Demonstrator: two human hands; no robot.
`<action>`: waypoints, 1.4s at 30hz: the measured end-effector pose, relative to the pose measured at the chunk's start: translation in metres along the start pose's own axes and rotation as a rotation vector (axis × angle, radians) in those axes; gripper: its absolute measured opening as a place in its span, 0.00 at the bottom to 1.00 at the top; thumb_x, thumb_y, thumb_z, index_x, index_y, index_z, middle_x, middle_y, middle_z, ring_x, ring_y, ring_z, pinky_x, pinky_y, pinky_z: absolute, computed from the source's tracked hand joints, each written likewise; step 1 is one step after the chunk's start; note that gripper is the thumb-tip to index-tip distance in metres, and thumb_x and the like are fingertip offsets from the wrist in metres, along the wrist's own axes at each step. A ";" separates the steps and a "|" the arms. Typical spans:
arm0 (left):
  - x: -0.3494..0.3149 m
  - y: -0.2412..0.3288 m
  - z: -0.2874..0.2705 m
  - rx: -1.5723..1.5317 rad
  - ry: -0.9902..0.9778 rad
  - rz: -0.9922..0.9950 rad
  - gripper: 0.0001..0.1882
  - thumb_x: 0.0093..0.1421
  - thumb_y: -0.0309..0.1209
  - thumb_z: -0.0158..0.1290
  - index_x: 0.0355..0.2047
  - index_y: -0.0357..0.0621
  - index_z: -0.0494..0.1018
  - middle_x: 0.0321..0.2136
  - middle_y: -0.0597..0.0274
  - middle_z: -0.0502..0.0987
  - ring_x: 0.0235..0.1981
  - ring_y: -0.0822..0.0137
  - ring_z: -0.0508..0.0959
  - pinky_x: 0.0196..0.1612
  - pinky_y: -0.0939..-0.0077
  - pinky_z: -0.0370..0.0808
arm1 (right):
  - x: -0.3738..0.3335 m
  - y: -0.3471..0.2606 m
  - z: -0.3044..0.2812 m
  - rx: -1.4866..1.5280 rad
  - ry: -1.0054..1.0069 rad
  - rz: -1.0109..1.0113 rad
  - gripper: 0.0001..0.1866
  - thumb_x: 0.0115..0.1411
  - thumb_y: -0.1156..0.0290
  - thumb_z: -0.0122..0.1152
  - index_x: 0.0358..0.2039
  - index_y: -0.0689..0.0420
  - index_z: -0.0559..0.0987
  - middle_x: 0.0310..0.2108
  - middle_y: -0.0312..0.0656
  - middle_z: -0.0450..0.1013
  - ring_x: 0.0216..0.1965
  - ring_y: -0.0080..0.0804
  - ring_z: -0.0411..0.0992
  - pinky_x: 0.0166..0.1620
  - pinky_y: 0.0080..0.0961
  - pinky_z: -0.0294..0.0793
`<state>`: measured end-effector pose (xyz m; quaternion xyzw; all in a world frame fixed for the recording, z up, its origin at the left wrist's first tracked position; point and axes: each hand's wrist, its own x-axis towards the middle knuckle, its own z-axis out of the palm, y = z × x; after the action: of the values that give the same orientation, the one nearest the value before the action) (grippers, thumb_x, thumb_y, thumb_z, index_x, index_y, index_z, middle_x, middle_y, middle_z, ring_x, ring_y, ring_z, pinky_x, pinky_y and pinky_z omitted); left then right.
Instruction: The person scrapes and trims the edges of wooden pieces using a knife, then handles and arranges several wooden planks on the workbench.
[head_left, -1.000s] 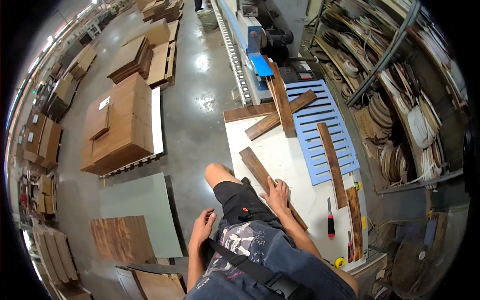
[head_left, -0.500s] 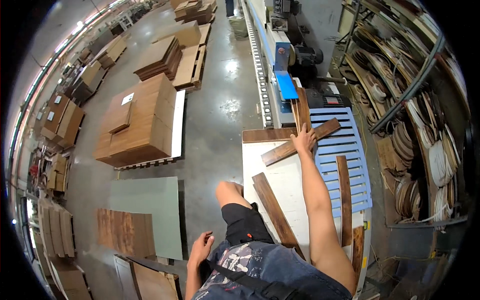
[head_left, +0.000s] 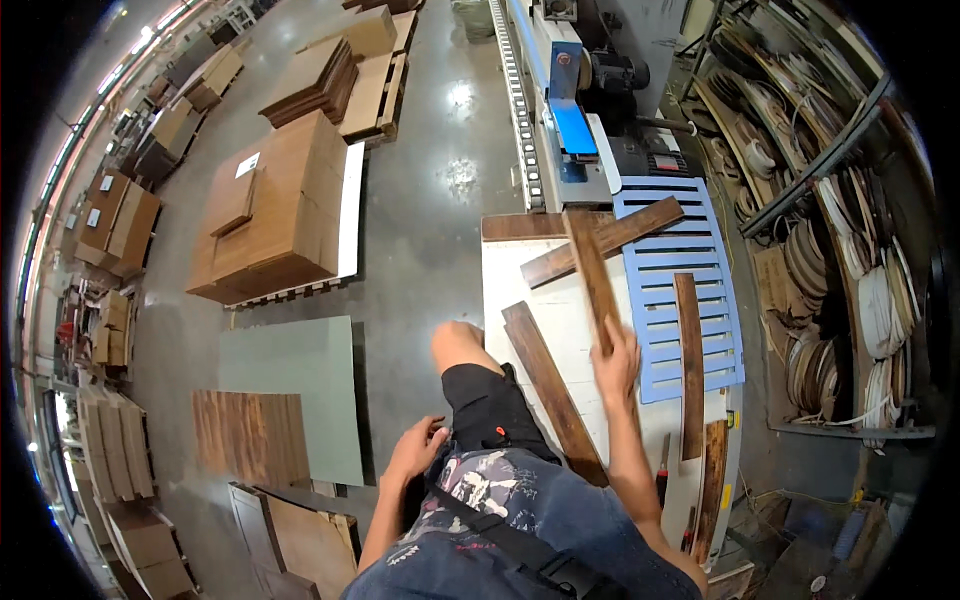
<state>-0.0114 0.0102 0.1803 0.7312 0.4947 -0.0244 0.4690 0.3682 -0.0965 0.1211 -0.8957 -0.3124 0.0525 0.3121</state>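
Observation:
My right hand (head_left: pixel 616 360) grips the near end of a narrow dark-brown wooden board (head_left: pixel 590 265), slightly blurred, over the white worktable (head_left: pixel 500 285). It passes above another brown board (head_left: pixel 560 262), which lies slantwise from the table onto the blue slatted rack (head_left: pixel 660 345). A further board (head_left: pixel 520 228) lies along the table's far edge. One more (head_left: pixel 548 380) rests near my leg, and another (head_left: pixel 689 350) lies partly on the rack. Beside my hip, my left hand (head_left: pixel 415 450) hangs with nothing in it, fingers loosely bent and apart.
Beyond the table stands a machine with a blue guard plate (head_left: pixel 573 130) and a chain-like track (head_left: pixel 520 120). A red-handled screwdriver (head_left: pixel 662 475) lies by my right forearm. Shelves of coiled edge strips (head_left: pixel 800 270) line the right. Stacked brown panels (head_left: pixel 290 220) stand on the left floor.
My right hand has drawn back from the machine toward me, bringing the board out from beside the blue guard plate. My left hand has risen slightly toward my waist.

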 end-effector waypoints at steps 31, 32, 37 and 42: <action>-0.029 -0.035 -0.004 -0.126 0.192 -0.135 0.22 0.67 0.39 0.51 0.56 0.37 0.71 0.43 0.43 0.81 0.46 0.52 0.82 0.49 0.64 0.76 | 0.192 -0.004 0.102 0.099 0.627 0.348 0.33 0.58 0.58 0.63 0.59 0.62 0.70 0.57 0.59 0.66 0.60 0.56 0.62 0.63 0.51 0.59; -0.032 -0.036 -0.003 -0.115 0.196 -0.163 0.23 0.67 0.39 0.51 0.56 0.38 0.71 0.43 0.43 0.81 0.45 0.52 0.82 0.49 0.64 0.76 | 0.194 -0.019 0.085 0.013 0.503 0.247 0.33 0.59 0.57 0.63 0.61 0.59 0.69 0.57 0.58 0.66 0.60 0.55 0.62 0.63 0.52 0.59; -0.018 -0.008 -0.004 -0.043 0.098 -0.121 0.23 0.67 0.40 0.52 0.56 0.39 0.72 0.43 0.43 0.81 0.43 0.50 0.82 0.48 0.63 0.76 | 0.225 -0.032 0.061 -0.213 -0.098 0.113 0.40 0.57 0.55 0.64 0.68 0.51 0.62 0.57 0.55 0.66 0.60 0.55 0.64 0.59 0.49 0.67; -0.004 0.013 -0.004 0.045 -0.002 -0.074 0.24 0.68 0.41 0.51 0.57 0.38 0.70 0.47 0.43 0.80 0.48 0.49 0.80 0.50 0.63 0.75 | 0.182 -0.019 0.065 -0.145 -0.034 0.121 0.48 0.54 0.55 0.68 0.71 0.55 0.55 0.57 0.61 0.63 0.56 0.63 0.65 0.56 0.53 0.70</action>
<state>-0.0060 0.0094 0.1934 0.7228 0.5201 -0.0537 0.4519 0.4843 0.0573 0.0986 -0.9321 -0.2662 0.0636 0.2372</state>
